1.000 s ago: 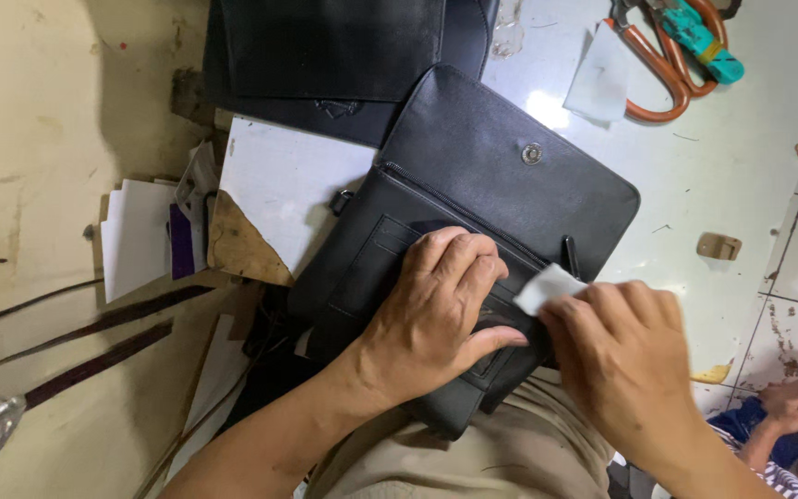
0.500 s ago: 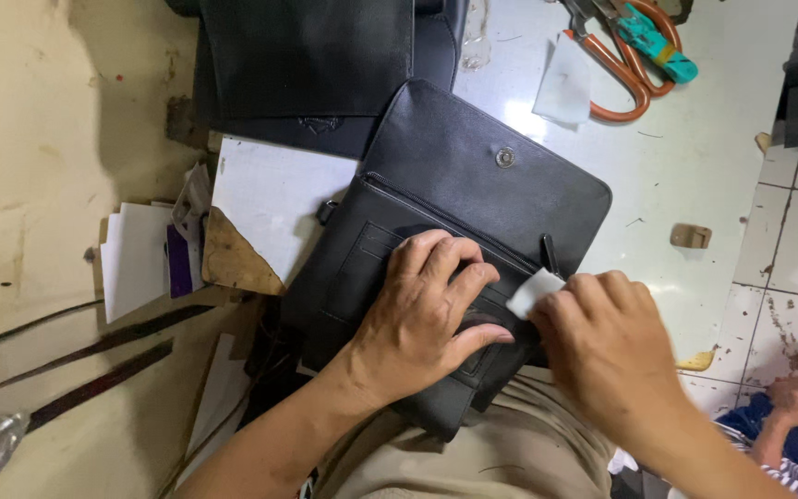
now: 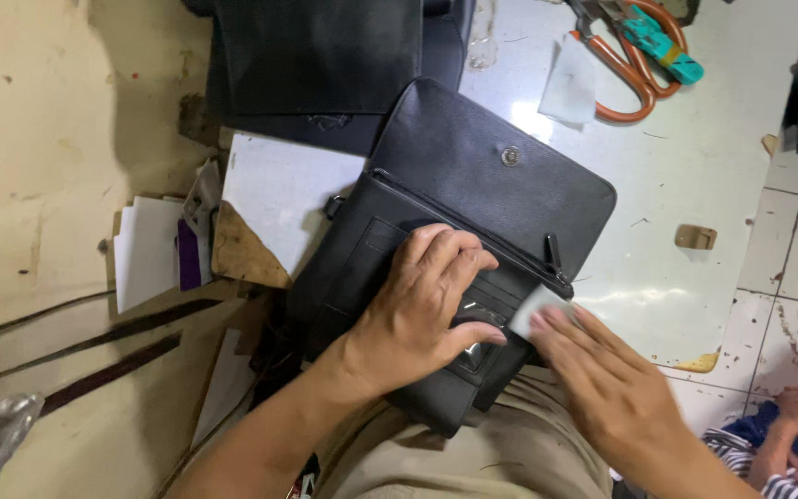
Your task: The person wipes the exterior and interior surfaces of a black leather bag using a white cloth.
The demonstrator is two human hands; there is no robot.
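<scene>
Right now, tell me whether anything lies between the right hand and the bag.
Only a small white card: the right hand presses it flat against the bag. The left hand rests directly on the bag.

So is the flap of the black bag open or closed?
Open: the flap lies folded back on the table, showing its snap.

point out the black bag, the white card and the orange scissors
black bag (image 3: 473,166), head view, on the open flap left of the snap button
white card (image 3: 530,310), head view, on the corner showing past the right hand's fingertips
orange scissors (image 3: 634,69), head view, on the orange handle loop
</scene>
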